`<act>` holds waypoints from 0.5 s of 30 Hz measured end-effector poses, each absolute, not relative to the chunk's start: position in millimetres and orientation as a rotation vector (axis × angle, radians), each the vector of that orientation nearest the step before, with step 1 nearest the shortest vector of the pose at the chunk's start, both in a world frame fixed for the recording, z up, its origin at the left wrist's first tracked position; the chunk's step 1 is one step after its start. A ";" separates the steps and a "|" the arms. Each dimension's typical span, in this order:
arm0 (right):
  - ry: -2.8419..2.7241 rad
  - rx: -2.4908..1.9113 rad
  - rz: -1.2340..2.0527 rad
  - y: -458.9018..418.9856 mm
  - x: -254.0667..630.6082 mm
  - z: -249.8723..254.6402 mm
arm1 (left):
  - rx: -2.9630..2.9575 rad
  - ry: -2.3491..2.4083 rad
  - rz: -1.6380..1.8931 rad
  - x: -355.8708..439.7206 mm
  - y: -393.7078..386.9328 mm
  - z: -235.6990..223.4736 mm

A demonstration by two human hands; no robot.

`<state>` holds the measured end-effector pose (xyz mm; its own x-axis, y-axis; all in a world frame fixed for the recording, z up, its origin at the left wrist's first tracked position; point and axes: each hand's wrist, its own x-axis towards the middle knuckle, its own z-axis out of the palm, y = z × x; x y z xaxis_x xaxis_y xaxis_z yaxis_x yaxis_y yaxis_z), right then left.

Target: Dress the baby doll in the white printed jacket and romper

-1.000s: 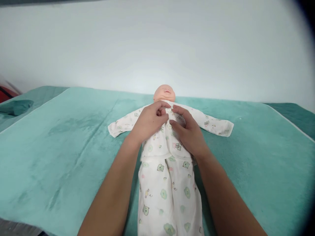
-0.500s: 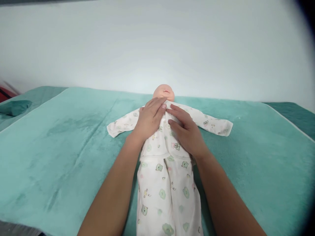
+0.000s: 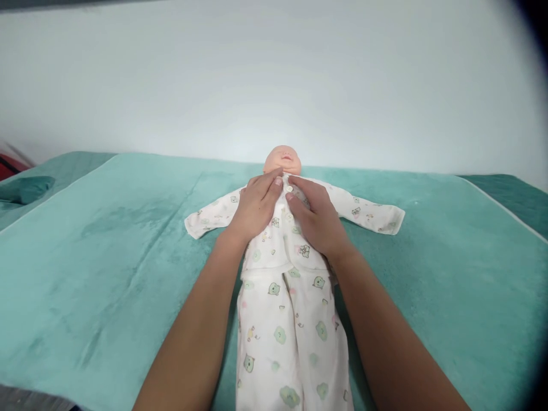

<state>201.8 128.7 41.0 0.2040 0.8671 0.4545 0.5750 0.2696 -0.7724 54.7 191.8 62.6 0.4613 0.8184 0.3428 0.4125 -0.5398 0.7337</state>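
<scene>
A baby doll lies on its back, its head toward the wall. It wears a white baby shirt with green animal prints and front buttons, the sleeves spread to both sides, and matching trousers. Flat on the left side of the doll's chest rests my left hand, fingers stretched toward the neck. My right hand lies on the other side of the chest, fingers extended and a little bent. A white button shows between the two hands. Neither hand grips the cloth visibly.
A teal plush cover spreads under the doll. Behind it stands a white wall. A darker teal bundle and a red object are at the far left.
My right hand has shifted slightly up and left on the chest, uncovering the button near the collar. My left hand stays almost in place.
</scene>
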 end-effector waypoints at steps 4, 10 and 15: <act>-1.513 -1.495 0.338 140.6 204.6 45.0 | 2.160 1.048 0.909 55.6 190.5 63.8; -1.583 -1.499 0.325 146.0 208.7 47.0 | 2.168 1.075 0.892 55.9 193.1 62.3; -1.604 -1.526 0.438 143.6 209.7 49.9 | 2.157 1.075 0.901 55.7 195.8 60.2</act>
